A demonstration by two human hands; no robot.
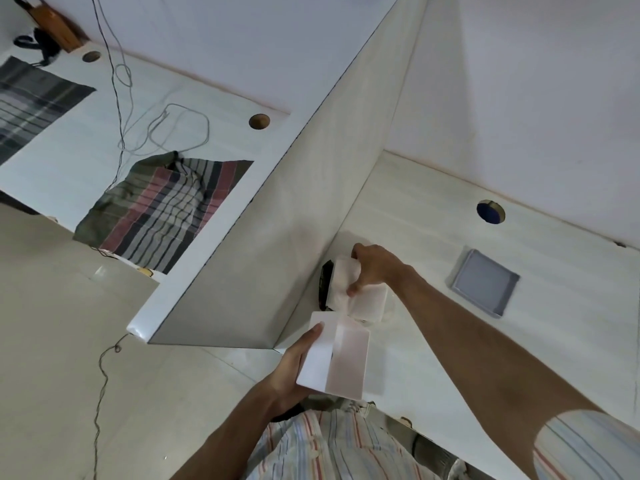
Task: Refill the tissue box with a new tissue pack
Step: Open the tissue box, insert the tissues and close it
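Observation:
My left hand [294, 362] holds a white, open tissue box [336, 358] off the desk, with its hollow inside facing me. Just beyond it, my right hand [372, 268] grips a white tissue pack [349, 285] that rests on the white desk [433, 341], with a loose tissue edge pinched under the thumb. A second white box part [372, 304] lies under the pack, next to the held box. A dark object [325, 282] sits behind the pack against the partition and is mostly hidden.
A tall white partition [277, 220] rises left of the hands. A grey square pad [485, 282] lies right of my right hand. A round cable hole [490, 212] is at the back. The neighbouring desk carries striped cloths [166, 209] and loose cables [173, 129].

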